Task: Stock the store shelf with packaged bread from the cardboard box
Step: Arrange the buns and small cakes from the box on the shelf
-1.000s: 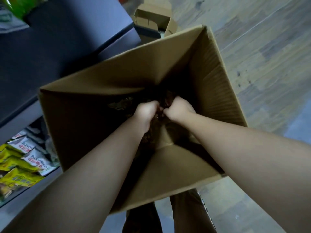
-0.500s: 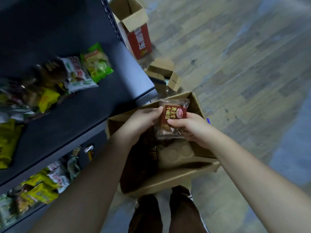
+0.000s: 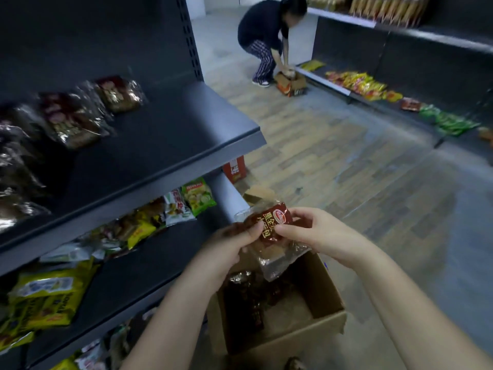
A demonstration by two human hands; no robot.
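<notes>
Dark shelf (image 3: pixel 186 124) runs down the left side. Its top board carries a row of bread packs (image 3: pixel 117 94) along the back edge. The lower boards hold yellow and green snack bags (image 3: pixel 198 194) near their front edges. Cardboard box (image 3: pixel 282 340) stands open on the floor under the hands, with more dark packs (image 3: pixel 242 295) inside. Left hand (image 3: pixel 229 244) and right hand (image 3: pixel 317 233) each pinch the same bread packet (image 3: pixel 273 218). It is red label up, above the box's far edge and just beside the end of the second board.
</notes>
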